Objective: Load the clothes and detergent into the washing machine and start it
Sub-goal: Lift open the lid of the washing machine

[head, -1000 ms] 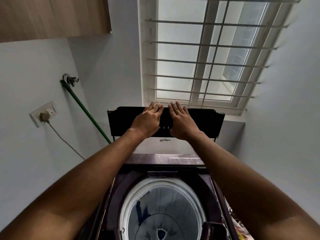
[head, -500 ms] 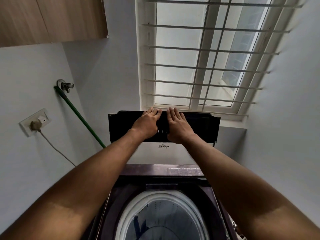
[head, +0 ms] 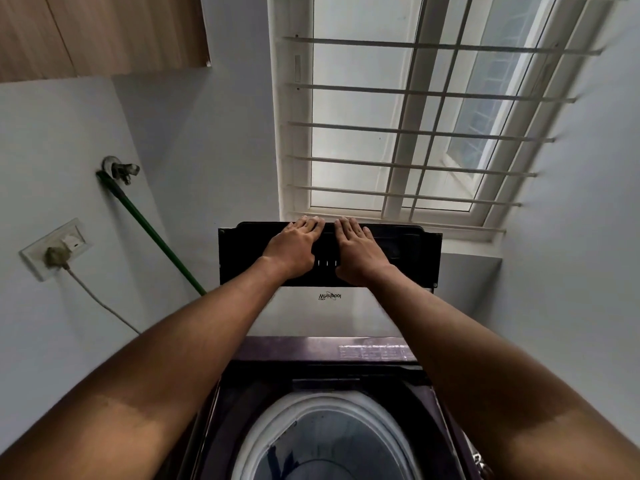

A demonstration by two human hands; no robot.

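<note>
I see both hands laid side by side on the raised, folded black lid of the dark purple top-loading washing machine. The left hand lies flat with its fingers straight and together, the fingertips reaching over the lid's far edge; the right hand lies the same way just beside it, a narrow gap between the two, with three small pale marks on the lid showing in that gap. Neither hand curls round anything; both simply press on the lid panel, which stands upright at the far side of the machine, its lower white part bearing an upside-down brand logo. Near me, between my forearms, the round white-rimmed steel drum lies open, with something dark blue low in it that I cannot make out clearly. Past the lid is a white-framed window with horizontal bars. On the left wall sit a metal tap with a green hose running down toward the machine, and a white socket plate with a grey plug and cord. A wooden cupboard hangs at far left.
</note>
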